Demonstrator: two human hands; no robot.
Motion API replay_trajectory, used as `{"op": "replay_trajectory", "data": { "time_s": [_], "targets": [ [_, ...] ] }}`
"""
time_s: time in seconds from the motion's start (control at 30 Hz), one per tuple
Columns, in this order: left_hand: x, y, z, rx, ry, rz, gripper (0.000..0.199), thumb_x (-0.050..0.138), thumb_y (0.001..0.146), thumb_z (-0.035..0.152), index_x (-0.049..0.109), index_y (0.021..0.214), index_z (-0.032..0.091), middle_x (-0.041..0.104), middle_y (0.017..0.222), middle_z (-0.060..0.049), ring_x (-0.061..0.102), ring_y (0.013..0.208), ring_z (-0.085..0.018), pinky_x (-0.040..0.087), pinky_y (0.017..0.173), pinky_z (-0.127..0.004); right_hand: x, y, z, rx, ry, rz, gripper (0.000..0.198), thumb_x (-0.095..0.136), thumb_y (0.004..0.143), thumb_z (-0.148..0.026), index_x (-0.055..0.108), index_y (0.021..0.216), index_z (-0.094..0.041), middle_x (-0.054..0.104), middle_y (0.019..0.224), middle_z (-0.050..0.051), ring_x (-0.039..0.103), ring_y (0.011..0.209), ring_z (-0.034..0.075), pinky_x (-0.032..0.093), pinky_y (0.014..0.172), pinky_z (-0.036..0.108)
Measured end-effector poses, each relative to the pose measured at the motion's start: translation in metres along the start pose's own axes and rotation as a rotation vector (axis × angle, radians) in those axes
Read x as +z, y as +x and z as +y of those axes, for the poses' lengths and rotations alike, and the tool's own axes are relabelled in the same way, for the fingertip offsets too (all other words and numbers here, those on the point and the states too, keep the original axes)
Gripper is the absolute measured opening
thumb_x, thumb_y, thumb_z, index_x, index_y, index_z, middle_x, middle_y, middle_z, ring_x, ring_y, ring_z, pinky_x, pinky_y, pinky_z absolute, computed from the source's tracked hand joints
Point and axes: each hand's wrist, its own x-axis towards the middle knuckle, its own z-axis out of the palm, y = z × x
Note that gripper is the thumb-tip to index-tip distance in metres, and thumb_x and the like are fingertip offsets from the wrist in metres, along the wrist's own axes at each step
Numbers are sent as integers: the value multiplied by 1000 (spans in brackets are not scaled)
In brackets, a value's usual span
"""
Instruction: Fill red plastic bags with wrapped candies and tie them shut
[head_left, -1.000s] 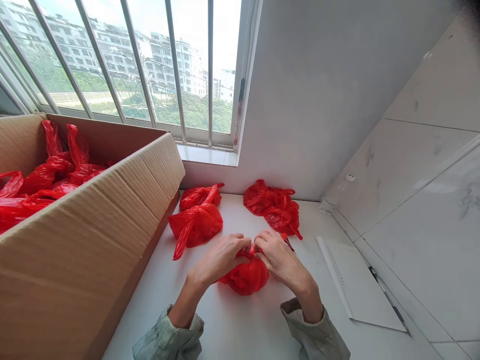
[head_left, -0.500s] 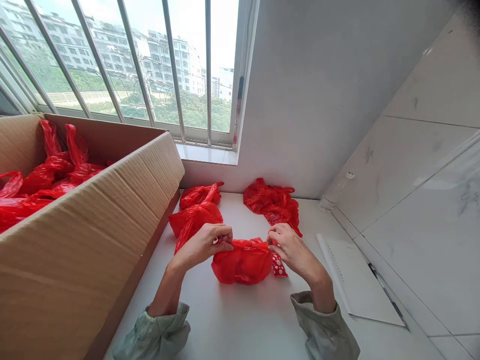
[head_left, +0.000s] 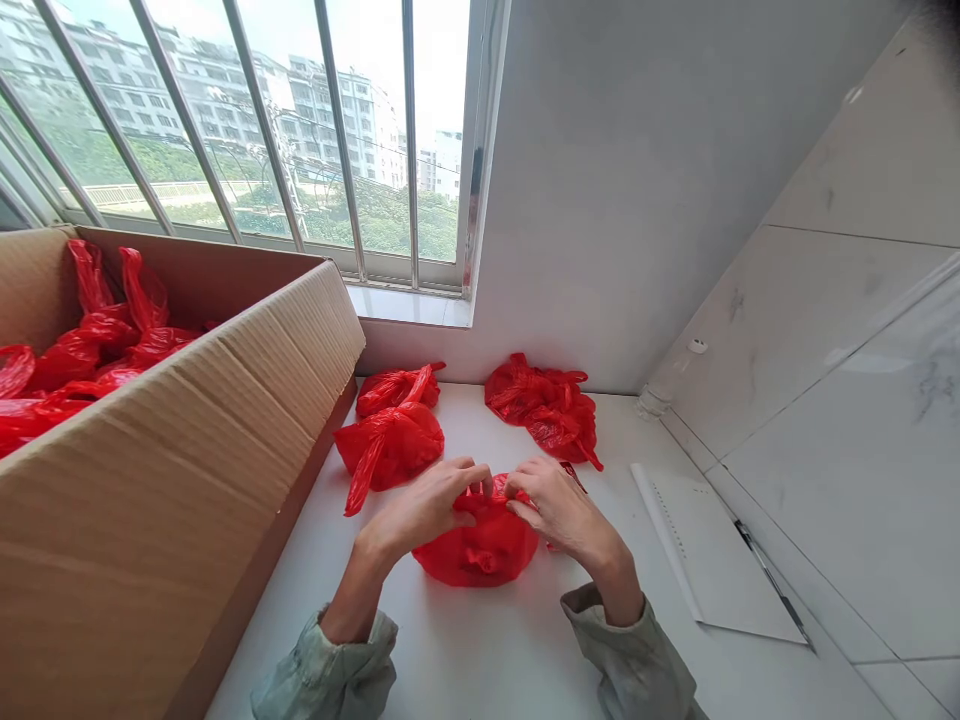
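A red plastic bag sits on the white tabletop in front of me, rounded below and bunched along its upper edge. My left hand pinches that edge on the left, thumb against bent fingers. On the right, my right hand grips the same edge between thumb and fingertips. The hands are close together over the bag. What lies inside the bag cannot be made out. Part of a small red packet shows behind my right hand, mostly hidden by it.
A large cardboard box holding several red bags stands at the left. Tied red bags lie beside it, and more red bags lie by the wall. At the right are a notebook and a pen.
Both hands have moved inward along the bag's upper edge, closer to each other. The bag has become more gathered and rounder, and my right hand now covers most of the small packet.
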Motion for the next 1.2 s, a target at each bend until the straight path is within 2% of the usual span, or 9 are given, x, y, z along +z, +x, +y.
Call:
{"op": "replay_trajectory", "data": {
  "time_s": [0.13, 0.4, 0.5, 0.6, 0.67, 0.73, 0.83, 0.97, 1.2],
  "targets": [
    [-6, -1, -1, 18, -41, 13, 20, 51, 77, 6, 55, 87, 22, 56, 90, 1, 52, 82, -16, 38, 72, -27, -4, -2, 11, -8, 15, 41, 14, 55, 91, -13, 62, 82, -21, 65, 89, 1, 54, 92, 18, 39, 89, 34],
    [-17, -7, -6, -3, -108, 99, 10, 55, 81, 13, 55, 85, 22, 53, 79, 4, 48, 73, -14, 37, 63, -24, -17, -16, 32, 127, 63, 51, 17, 50, 94, -21, 57, 79, -22, 62, 88, 1, 54, 95, 20, 41, 81, 34],
    [-15, -6, -3, 3, -108, 120, 8, 56, 83, 15, 54, 86, 22, 54, 82, 3, 48, 77, -14, 38, 67, -24, -20, -19, 26, 138, 133, 63, 10, 54, 93, -29, 61, 98, -24, 63, 105, 3, 55, 103, 21, 43, 85, 35],
    [-12, -3, 2, 20, -104, 121, 7, 56, 85, 16, 54, 86, 23, 54, 83, 4, 48, 79, -15, 38, 72, -25, -17, -14, 13, 89, 180, 104, 36, 63, 89, -38, 56, 122, -25, 60, 123, 6, 51, 115, 24, 42, 94, 37],
    [-10, -2, 5, 30, -105, 114, 8, 56, 85, 15, 54, 86, 23, 55, 83, 4, 49, 77, -14, 38, 71, -26, -12, -8, 7, 30, 155, 102, 28, 61, 91, -33, 60, 117, -24, 64, 117, 5, 54, 111, 23, 41, 94, 37],
    [-11, -1, 5, 32, -110, 108, 7, 55, 85, 15, 55, 85, 22, 55, 82, 4, 49, 75, -14, 37, 70, -26, -8, -2, 6, -26, 116, 92, 12, 56, 93, -21, 66, 99, -22, 68, 99, 3, 57, 98, 21, 42, 91, 36],
    [-13, -2, 3, 26, -127, 107, 4, 56, 85, 18, 57, 85, 22, 55, 81, 3, 49, 75, -15, 37, 68, -26, -9, -1, 14, -62, 121, 143, 16, 55, 93, -18, 67, 83, -21, 68, 87, 1, 57, 90, 19, 42, 88, 34],
    [-16, -5, 2, 15, -165, 116, 2, 56, 87, 21, 57, 87, 22, 57, 82, 3, 49, 76, -15, 37, 68, -26, -18, -7, 30, -46, 237, 218, 18, 55, 94, -27, 70, 84, -24, 68, 90, 2, 58, 90, 20, 45, 81, 32],
    [-18, -6, 6, -22, -209, 151, 7, 53, 91, 26, 57, 87, 22, 53, 78, 4, 46, 74, -14, 35, 67, -25, -24, -13, 39, 0, 416, 251, 14, 58, 90, -25, 72, 86, -24, 69, 90, 2, 62, 84, 18, 45, 76, 30]
  ]
}}
